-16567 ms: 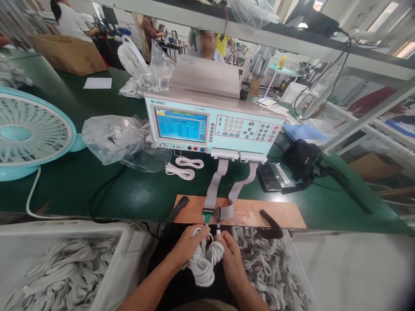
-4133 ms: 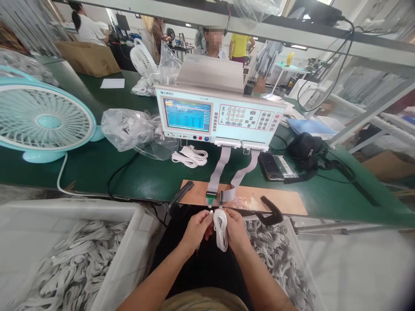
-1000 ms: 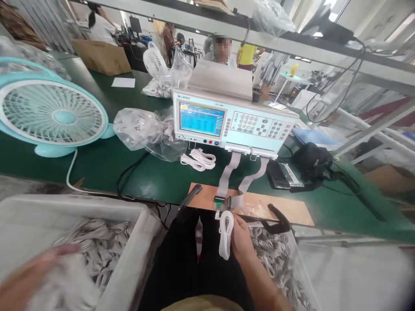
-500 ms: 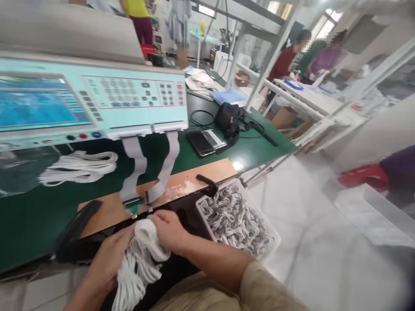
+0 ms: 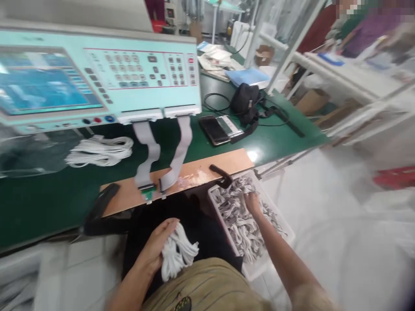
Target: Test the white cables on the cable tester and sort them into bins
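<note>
While the left hand (image 5: 158, 247) is curled tight round a bundle of white cables (image 5: 179, 254) over the lap, the right hand (image 5: 251, 203) is sunk among the loose cables (image 5: 239, 226) in the white bin (image 5: 254, 270) just right of the knees; whether its fingers have closed on any cannot be told. Beyond them, on the green tabletop (image 5: 48, 203), a pale tester (image 5: 139, 82) sends two flat ribbon leads (image 5: 180, 151) down to a wooden board (image 5: 207, 166) at the edge. Another white coil (image 5: 100, 151) lies below the tester's screen.

Left hand (image 5: 158, 245) low, fingers curled shut, right hand (image 5: 252, 202) reaching forward, palm down
</note>
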{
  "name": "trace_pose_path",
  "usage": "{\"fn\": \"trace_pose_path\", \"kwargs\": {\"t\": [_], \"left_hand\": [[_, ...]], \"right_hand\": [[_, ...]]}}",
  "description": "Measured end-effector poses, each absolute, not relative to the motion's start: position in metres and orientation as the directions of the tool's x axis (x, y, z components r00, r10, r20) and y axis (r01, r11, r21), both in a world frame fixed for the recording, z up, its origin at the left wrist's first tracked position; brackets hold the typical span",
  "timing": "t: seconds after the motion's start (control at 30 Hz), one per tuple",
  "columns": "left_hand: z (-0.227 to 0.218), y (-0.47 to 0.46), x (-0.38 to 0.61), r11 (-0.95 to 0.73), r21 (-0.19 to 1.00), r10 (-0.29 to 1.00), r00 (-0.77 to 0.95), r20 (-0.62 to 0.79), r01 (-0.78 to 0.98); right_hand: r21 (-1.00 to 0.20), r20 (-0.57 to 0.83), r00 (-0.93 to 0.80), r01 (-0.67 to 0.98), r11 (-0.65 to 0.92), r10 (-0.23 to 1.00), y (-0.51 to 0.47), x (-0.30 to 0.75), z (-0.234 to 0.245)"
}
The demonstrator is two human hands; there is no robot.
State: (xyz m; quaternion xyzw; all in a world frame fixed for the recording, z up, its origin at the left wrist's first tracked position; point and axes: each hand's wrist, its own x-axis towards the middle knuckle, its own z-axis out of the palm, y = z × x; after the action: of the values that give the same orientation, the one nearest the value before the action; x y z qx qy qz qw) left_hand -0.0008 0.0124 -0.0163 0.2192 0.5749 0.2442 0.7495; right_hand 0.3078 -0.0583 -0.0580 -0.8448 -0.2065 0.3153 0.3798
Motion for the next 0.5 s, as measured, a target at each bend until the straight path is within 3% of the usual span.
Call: {"fn": "trace_pose_path", "kwargs": {"t": [0.1,0.2,0.27,0.4,0.5], "left_hand": [[-0.019,0.008,0.003,0.775,0.600,0.632,0.274,-0.725,-0.200],[-0.022,0.000,0.005,0.744,0.634,0.668,0.268,-0.695,-0.210],[-0.022,-0.005,0.002,0.701,0.685,0.713,0.233,-0.661,-0.199],[-0.024,-0.008,-0.014,0.630,0.737,0.774,0.123,-0.621,-0.247],[-0.032,-0.005,-0.026,0.688,0.662,0.714,0.119,-0.689,-0.298]], "right_hand": [[-0.818,-0.374,0.584,0.158,-0.553,0.720,-0.056,0.273,-0.058],[-0.928,-0.370,0.065,0.026,-0.372,0.927,-0.054,0.203,-0.051],[-0.923,-0.339,-0.195,-0.120,-0.366,0.920,-0.055,0.163,-0.043],[-0.810,-0.417,-0.305,-0.302,-0.502,0.856,-0.053,0.137,-0.030],[-0.848,-0.318,-0.387,-0.292,-0.442,0.866,-0.053,0.144,-0.018]]}}
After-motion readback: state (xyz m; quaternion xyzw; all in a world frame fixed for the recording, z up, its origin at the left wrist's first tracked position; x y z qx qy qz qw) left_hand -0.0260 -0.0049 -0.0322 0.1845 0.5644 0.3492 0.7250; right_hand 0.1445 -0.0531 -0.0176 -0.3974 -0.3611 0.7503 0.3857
